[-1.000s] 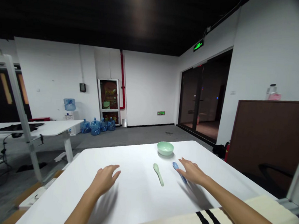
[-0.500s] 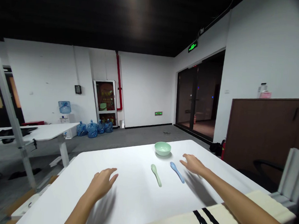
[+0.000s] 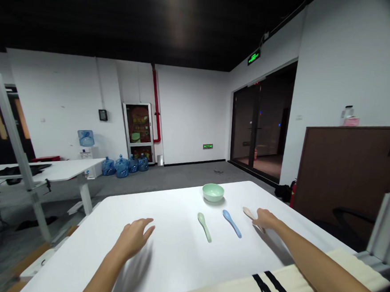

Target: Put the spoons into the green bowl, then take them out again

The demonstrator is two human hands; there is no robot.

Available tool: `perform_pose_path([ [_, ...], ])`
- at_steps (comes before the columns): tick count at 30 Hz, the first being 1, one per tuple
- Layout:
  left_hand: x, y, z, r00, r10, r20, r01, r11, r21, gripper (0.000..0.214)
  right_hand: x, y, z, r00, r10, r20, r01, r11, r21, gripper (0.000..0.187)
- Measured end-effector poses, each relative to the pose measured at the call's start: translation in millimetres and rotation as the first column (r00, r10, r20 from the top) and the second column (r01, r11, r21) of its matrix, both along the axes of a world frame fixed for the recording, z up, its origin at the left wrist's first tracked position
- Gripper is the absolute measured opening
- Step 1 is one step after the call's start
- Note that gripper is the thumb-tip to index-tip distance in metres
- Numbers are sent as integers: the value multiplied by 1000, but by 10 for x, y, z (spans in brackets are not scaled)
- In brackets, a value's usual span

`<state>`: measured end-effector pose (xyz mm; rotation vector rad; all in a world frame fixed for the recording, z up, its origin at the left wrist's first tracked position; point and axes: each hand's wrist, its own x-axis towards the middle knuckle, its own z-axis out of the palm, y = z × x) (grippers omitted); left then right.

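Observation:
On the white table, my right hand is over the handle of a beige spoon. Its fingers are closed at the handle, which they partly hide; the bowl of that spoon shows to the left of them and appears to rest on the table. A blue spoon lies left of this hand, and farther left is a pale green spoon. Behind the spoons stands a green bowl, upright. My left hand hovers above the table's left part, holding nothing, thumb and fingers apart.
The white table has a cream cloth with black stripes along its near edge. A grey metal profile rises at the right. Beyond are a brown cabinet, blue water bottles and another white table.
My right hand has moved right and closed its fingers at the beige spoon's handle, bringing the spoon's bowl into view. My left hand stays where it was. The view has shifted slightly.

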<state>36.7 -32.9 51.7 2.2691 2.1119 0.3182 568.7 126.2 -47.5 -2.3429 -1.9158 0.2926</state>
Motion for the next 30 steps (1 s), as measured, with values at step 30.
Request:
perform_pose_path([
  [30, -68, 31, -70, 995, 31, 92, -32, 999, 9, 49, -1488, 1110, 615, 996, 85, 13, -85, 977, 198, 35],
])
